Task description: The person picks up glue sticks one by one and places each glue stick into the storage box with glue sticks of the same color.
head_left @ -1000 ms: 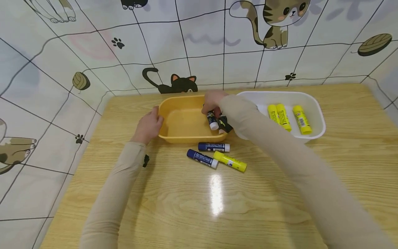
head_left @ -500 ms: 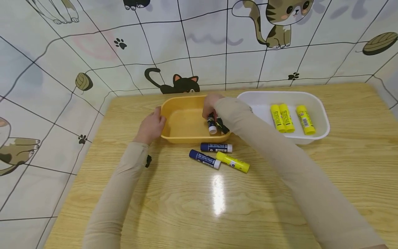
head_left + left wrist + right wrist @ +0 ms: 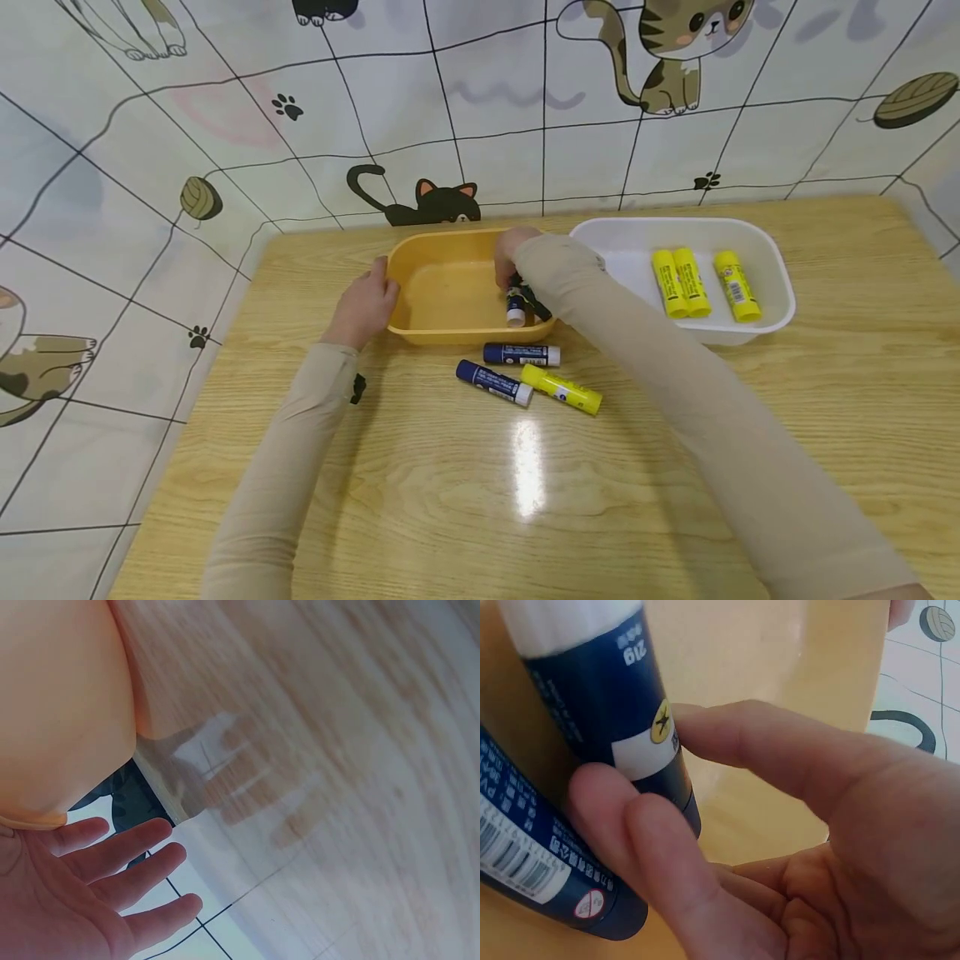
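Right hand: fingers pinch a blue glue stick in the yellow tub; likely placing, release called for next. Left hand: fingers straight beside yellow tub, contact unclear.

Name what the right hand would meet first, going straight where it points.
Probably the floor of the oblong yellow plastic basin, beneath the cylindrical navy glue stick it pinches; the gap is unclear.

Left of the white oblong plastic tub we had the orange oblong plastic tub, with navy cylindrical glue sticks in and before it; in the right tub lay three yellow cylindrical glue sticks.
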`<state>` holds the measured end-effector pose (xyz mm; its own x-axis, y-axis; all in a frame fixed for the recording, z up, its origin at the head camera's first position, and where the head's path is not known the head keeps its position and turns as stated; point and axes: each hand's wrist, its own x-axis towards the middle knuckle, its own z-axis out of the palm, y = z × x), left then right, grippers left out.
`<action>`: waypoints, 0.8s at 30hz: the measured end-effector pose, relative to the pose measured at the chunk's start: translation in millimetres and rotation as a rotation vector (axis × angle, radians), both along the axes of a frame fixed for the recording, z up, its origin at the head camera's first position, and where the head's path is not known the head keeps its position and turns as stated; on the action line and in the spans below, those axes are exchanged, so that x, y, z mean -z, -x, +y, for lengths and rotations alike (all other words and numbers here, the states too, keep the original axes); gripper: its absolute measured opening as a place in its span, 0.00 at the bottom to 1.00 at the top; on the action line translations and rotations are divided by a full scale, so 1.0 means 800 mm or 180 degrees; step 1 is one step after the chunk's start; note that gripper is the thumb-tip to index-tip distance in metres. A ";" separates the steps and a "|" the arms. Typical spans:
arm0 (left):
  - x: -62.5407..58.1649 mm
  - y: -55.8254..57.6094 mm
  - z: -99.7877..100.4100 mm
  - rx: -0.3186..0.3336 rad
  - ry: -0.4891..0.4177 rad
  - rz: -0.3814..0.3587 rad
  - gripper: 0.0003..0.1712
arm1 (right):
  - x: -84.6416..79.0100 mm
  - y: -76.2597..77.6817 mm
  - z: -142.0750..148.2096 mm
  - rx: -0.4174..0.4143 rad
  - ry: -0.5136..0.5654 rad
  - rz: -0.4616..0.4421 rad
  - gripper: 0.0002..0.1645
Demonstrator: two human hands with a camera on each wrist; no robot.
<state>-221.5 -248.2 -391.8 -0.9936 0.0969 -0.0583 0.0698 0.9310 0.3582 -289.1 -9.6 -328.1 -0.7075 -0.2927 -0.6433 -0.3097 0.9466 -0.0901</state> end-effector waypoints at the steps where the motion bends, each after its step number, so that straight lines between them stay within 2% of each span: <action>1: 0.000 0.000 0.000 -0.0001 0.0002 0.0005 0.28 | -0.002 -0.001 0.000 0.0109 0.0009 -0.0031 0.12; 2: 0.000 0.000 0.000 -0.0001 0.0005 0.0008 0.27 | -0.004 -0.003 0.000 0.0297 0.0048 -0.0083 0.12; 5: 0.000 0.000 0.001 0.0000 0.0000 0.0019 0.27 | -0.007 -0.007 -0.001 0.0172 -0.0027 -0.0020 0.06; 8: 0.000 0.000 0.001 0.0004 -0.0001 0.0015 0.27 | -0.004 -0.009 0.000 -0.0276 -0.0147 0.0267 0.15; 9: -0.001 -0.001 0.001 0.0002 -0.0003 0.0011 0.27 | -0.003 -0.009 0.000 -0.0500 -0.0212 0.0414 0.17; 10: -0.001 -0.001 0.001 -0.0001 -0.0009 0.0013 0.27 | -0.002 -0.009 0.001 -0.0510 -0.0202 0.0453 0.18; 12: -0.002 -0.001 0.001 -0.0006 -0.0014 0.0003 0.27 | -0.002 -0.010 0.003 -0.0432 -0.0140 0.0533 0.17; 18: -0.001 -0.001 0.001 -0.0028 -0.0034 -0.0030 0.27 | -0.009 -0.021 0.013 0.0033 0.0221 0.0663 0.11; 22: -0.001 -0.001 0.002 -0.0029 -0.0045 -0.0036 0.28 | -0.025 -0.040 0.021 0.0066 0.0438 0.0696 0.12; 24: -0.002 -0.002 0.001 -0.0031 -0.0043 -0.0044 0.28 | -0.035 -0.052 0.025 -0.0018 0.0544 0.0755 0.14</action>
<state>-219.9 -247.2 -390.3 -0.9936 0.0881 -0.0707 0.0558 0.9268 0.3715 -247.7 10.1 -300.0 -0.8302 -0.3871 -0.4011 -0.3465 0.9220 -0.1727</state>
